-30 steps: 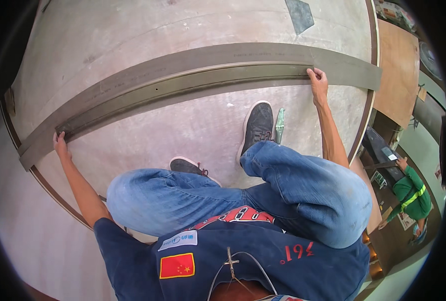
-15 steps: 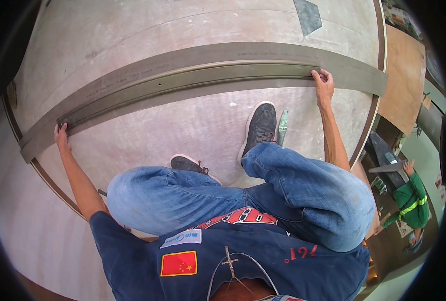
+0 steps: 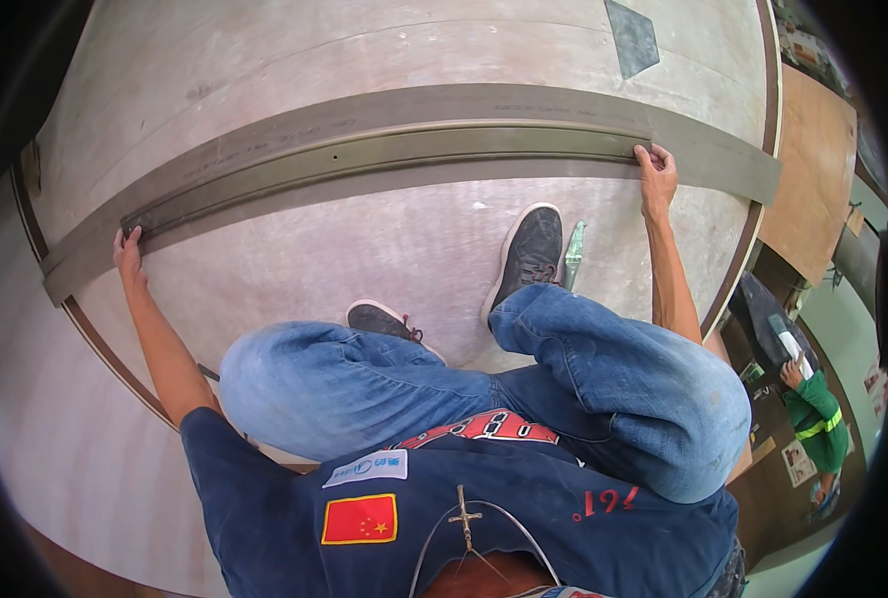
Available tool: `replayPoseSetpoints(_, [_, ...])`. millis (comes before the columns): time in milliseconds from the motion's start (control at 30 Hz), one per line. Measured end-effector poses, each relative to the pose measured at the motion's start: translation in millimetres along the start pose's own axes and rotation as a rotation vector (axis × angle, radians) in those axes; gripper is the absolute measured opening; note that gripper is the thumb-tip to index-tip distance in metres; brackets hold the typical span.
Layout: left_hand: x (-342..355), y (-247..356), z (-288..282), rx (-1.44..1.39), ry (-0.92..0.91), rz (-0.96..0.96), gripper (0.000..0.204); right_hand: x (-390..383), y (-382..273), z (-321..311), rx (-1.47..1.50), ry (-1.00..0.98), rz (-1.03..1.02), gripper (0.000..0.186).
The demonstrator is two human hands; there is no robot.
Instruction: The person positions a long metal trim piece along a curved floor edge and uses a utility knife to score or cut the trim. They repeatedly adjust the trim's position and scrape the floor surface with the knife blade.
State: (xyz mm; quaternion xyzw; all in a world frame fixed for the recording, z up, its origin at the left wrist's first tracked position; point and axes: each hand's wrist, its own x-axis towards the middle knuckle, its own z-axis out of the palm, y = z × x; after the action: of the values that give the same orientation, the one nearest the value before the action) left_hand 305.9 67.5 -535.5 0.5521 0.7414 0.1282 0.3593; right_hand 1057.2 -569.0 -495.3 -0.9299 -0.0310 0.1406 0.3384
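Observation:
A long, narrow olive-grey profile strip [image 3: 394, 154] lies lengthwise on a wider grey-brown flat board [image 3: 573, 103], which spans the pale sheet surface from side to side. My left hand [image 3: 129, 253] pinches the strip's left end between thumb and fingers. At the opposite end, my right hand [image 3: 658, 181] grips the strip's tip in the same way, thumb on top. Both arms are spread wide. A small dark hole shows in the strip left of its middle.
Near my right shoe [image 3: 530, 254] lies a green narrow object [image 3: 574, 254]. A dark grey flat piece [image 3: 633, 40] rests on the far part of the sheet. Dark edging [image 3: 769, 110] borders the sheet. At the right, a co-worker in green [image 3: 818, 414] is beside a brown plywood panel [image 3: 813, 174].
The whole view has shifted slightly. Both hands keep hold of the strip's ends, with no clear movement of the strip on the board. The co-worker's arm has changed position.

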Motion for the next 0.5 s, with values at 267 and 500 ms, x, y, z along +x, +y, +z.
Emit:
replayPoseSetpoints(267, [-8, 12, 0, -0.008, -0.013, -0.013, 0.079, 3, 1, 4, -0.036, 0.0, -0.004, 0.05])
replayPoseSetpoints(500, [-28, 34, 15, 0.005, 0.018, -0.009, 0.074, 13, 21, -4, -0.105, -0.027, -0.063, 0.052])
